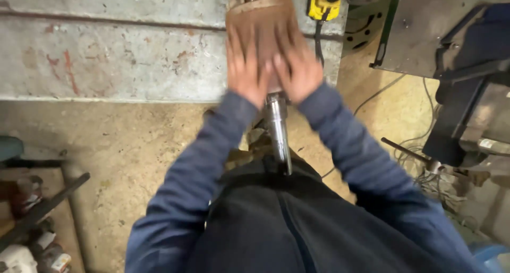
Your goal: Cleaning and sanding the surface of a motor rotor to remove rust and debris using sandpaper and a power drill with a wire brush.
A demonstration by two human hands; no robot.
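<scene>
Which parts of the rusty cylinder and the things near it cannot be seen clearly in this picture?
- Rusty cylinder: head view, lower face covered by left hand and right hand; motion-blurred.
- Steel shaft: lower end hidden behind the dark jacket.
- Yellow power tool: cut by top edge.

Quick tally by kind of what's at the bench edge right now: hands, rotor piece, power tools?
Hands on the part: 2, left hand and right hand
Rusty brown cylinder with steel shaft: 1
Yellow power tool on the grey bench: 1
Total: 4
</scene>
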